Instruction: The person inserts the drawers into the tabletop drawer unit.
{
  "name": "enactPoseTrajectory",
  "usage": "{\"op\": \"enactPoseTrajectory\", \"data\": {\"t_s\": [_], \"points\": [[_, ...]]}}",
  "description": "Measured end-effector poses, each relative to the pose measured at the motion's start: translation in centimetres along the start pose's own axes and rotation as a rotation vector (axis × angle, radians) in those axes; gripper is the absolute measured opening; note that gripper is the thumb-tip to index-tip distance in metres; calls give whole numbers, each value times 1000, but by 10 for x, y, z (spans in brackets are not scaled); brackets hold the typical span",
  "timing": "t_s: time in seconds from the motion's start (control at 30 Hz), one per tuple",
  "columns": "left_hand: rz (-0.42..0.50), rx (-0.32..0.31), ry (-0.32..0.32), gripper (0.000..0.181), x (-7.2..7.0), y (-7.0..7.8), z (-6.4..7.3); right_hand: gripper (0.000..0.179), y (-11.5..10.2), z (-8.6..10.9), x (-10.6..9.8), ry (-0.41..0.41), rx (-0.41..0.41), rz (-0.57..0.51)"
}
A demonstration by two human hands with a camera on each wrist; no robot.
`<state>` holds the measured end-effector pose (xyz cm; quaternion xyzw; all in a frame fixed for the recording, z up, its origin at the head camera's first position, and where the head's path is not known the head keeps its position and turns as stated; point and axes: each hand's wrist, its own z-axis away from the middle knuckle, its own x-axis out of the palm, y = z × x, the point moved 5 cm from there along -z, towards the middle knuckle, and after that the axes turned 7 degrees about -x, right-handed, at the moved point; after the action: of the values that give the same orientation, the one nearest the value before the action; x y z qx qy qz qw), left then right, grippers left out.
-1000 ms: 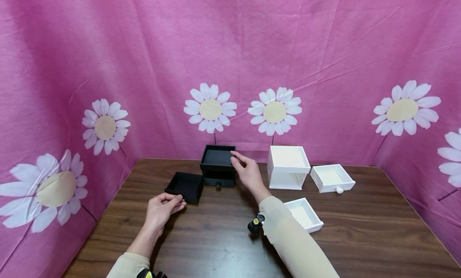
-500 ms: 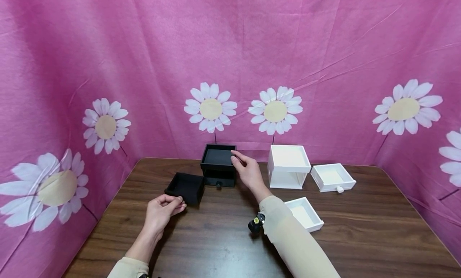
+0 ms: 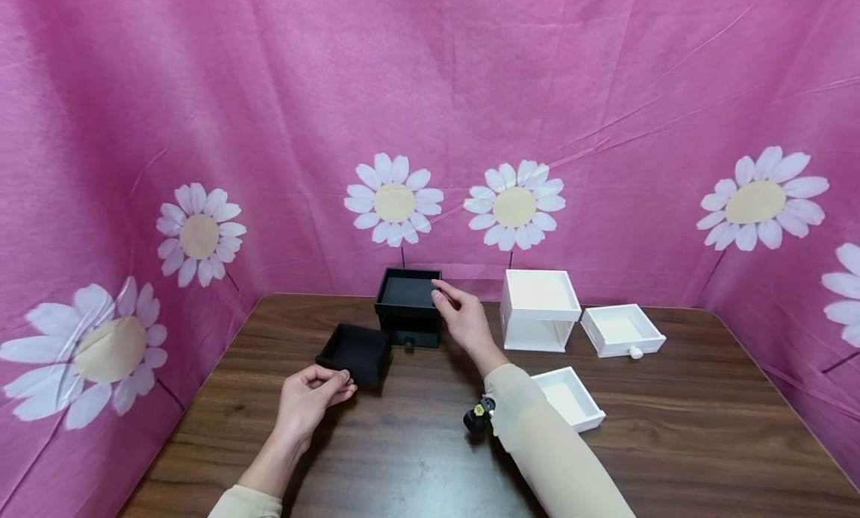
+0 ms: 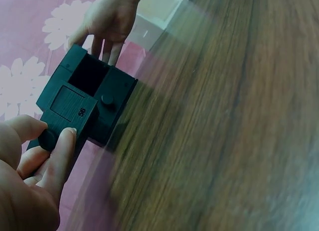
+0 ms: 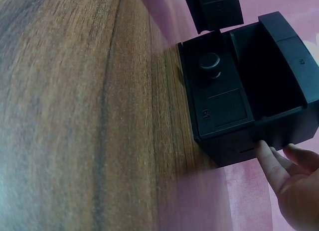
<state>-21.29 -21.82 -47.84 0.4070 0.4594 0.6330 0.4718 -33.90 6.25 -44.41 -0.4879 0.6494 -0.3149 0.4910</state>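
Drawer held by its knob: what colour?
Black; the held drawer shows best in the head view.

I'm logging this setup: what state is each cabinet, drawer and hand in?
Black cabinet: upper slot open.
Lower black drawer: shut.
Loose black drawer: out, held.
White cabinet: open-fronted.
Far white drawer: out, empty.
Near white drawer: out, partly hidden.
Left hand: pinching a knob.
Right hand: touching black cabinet.
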Motion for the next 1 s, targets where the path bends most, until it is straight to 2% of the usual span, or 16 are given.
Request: {"op": "enactPoseTrajectory", "data": {"t_s": [0.37,0.67,1.0], "points": [[21,28,-43,4,18,3,9,36,1,0,0,12,-21,15],[34,13,-72,5,32,3,11,36,0,-1,0,14,-18,15],[67,42,-91,4,50,5,12,37,2,-2,0,4,-18,14]]}}
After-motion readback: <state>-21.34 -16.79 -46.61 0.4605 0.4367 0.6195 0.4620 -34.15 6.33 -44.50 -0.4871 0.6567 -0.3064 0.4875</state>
